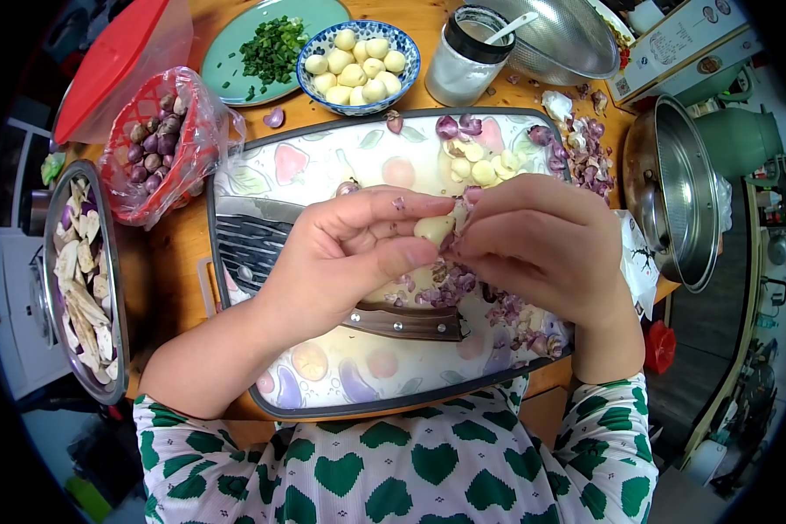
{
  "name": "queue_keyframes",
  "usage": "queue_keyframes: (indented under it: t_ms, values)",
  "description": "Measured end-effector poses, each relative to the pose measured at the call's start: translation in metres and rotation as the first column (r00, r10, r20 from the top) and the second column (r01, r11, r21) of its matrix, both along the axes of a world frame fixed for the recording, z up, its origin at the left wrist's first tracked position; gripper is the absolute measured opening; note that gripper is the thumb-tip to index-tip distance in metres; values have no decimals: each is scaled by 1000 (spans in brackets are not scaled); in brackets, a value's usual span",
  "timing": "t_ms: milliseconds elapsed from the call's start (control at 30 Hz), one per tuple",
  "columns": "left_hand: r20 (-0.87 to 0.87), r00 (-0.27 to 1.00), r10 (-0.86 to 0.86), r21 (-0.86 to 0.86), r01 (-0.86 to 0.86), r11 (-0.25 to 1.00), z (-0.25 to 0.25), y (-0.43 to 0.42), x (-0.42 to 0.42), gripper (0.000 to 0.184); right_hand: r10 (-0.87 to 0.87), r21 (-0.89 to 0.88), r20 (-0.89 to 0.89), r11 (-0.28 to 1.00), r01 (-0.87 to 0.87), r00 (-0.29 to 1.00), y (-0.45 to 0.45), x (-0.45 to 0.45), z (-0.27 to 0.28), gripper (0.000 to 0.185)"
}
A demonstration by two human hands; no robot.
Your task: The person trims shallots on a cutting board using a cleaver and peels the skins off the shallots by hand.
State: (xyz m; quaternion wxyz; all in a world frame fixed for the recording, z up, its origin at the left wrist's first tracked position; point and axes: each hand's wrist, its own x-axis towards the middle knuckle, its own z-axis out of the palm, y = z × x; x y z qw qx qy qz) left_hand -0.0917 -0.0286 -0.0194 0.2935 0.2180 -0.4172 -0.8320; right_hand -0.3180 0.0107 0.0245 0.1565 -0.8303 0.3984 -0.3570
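Observation:
My left hand (349, 253) pinches a pale garlic clove (434, 229) between thumb and fingers, over the middle of the patterned cutting board (323, 367). Right beside it, my right hand (541, 244) has its fingers closed at the clove's right side, with bits of purple skin between them. Beneath my hands lies a cleaver with a brown handle (406, 321) and a dark blade (253, 244), partly covered by my left hand. Purple skin scraps (450, 286) lie under my fingers. Peeled and sliced cloves (489, 166) sit behind my right hand.
A red basket of small purple bulbs (118, 166) and a tray of cut eggplant (118, 349) stand left. Behind the board are a green plate (218, 61), a bowl of peeled cloves (307, 92), and a jar (458, 74). A metal pan (672, 192) is at right.

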Motion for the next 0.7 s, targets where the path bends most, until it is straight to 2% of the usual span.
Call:
queue_keyframes:
  t_ms: [33,133,267,433,533,700]
  values:
    - [-17,1000,-2,1,2,1000,0,0,0,40,10,-43,-28,999,-11,1000,-1,-1,0,25]
    - [11,1000,-12,-7,12,1000,0,-1,2,38,-66,-90,32,994,68,997,0,1,-1,25]
    - [-32,999,-10,-38,8,999,-9,1,1,34,-64,-114,75,991,73,995,-4,8,-2,23]
    - [-53,998,-20,13,21,1000,-3,1,0,35,-10,-195,3,981,10,1000,-7,1,-2,21]
    - [-64,998,-18,-1,18,1000,-4,0,0,36,-14,-152,20,988,17,1000,-6,-1,-4,19]
    - [-29,999,38,-34,-39,999,-5,1,-1,28,-7,-87,0,996,7,1000,-4,-2,-5,20]
